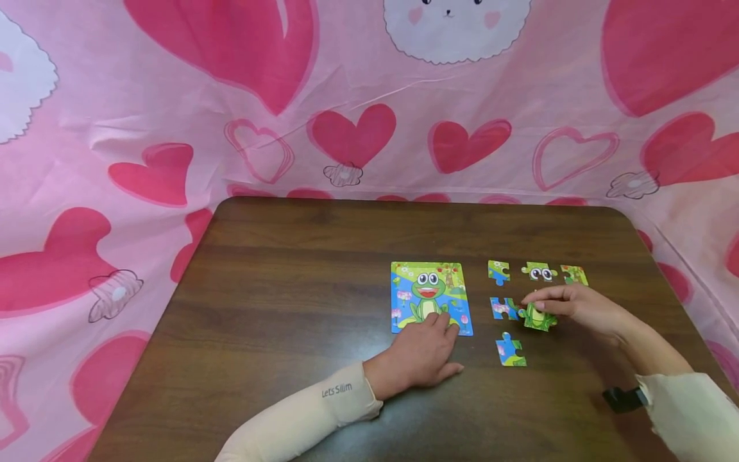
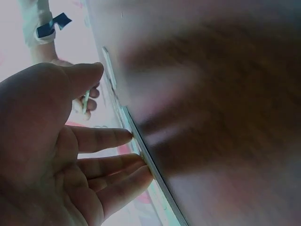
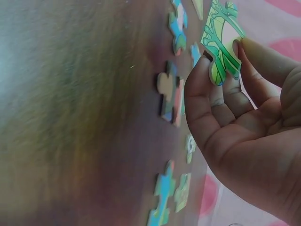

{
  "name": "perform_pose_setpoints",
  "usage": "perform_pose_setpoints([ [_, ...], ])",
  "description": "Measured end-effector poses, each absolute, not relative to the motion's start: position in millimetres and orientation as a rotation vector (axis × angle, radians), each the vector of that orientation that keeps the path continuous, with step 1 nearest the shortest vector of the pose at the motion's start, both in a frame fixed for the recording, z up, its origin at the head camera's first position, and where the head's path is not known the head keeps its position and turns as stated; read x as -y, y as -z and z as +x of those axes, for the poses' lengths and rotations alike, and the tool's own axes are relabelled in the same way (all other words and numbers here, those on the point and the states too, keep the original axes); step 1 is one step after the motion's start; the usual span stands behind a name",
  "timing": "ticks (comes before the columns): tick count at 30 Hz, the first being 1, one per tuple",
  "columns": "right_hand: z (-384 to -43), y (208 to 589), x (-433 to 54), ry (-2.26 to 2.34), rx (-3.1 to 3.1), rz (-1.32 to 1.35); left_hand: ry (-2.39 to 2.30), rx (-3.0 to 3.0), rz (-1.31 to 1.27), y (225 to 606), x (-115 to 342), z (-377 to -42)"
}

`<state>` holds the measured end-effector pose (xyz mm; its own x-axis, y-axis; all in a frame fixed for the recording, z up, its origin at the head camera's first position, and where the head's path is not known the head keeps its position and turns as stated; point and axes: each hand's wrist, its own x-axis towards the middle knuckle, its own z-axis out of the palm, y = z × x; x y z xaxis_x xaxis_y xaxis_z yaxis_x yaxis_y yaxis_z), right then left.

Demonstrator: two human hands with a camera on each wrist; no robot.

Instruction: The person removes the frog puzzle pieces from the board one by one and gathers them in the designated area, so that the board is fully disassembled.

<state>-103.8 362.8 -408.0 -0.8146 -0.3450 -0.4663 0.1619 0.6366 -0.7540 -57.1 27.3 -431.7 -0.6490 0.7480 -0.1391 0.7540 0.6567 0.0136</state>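
Observation:
A square frog picture board [image 1: 432,297] lies flat on the table. My left hand [image 1: 420,354] rests its fingertips on the board's near edge, thumb held apart; the left wrist view shows the fingers [image 2: 110,139] fairly straight against that edge. Between thumb and fingers, my right hand [image 1: 583,308] pinches a jigsaw piece [image 1: 537,317] showing the frog's green body. In the right wrist view this piece [image 3: 221,42] is raised and tilted. Left of it are a lotus piece [image 1: 503,308] and a blue-green corner piece [image 1: 510,351]; how close the lotus piece is, I cannot tell.
Behind the right hand lie a flower corner piece [image 1: 499,271], an eyes piece [image 1: 539,273] and a tree piece [image 1: 574,274]. In the right wrist view, a dark-sided piece [image 3: 168,94] stands out below the held one. A heart-patterned pink cloth [image 1: 346,83] hangs behind the wooden table [image 1: 277,289].

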Motion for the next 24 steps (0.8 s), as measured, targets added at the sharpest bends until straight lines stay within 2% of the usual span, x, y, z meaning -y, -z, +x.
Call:
perform_pose_setpoints([
  [14, -78, 425, -393, 1.180, -2.149, -0.152, 0.105, -2.755, 1.274, 431, -27, -57],
  [24, -67, 429, -395, 1.217, -2.095, -0.209, 0.117, -2.752, 1.259, 431, -28, -56],
])
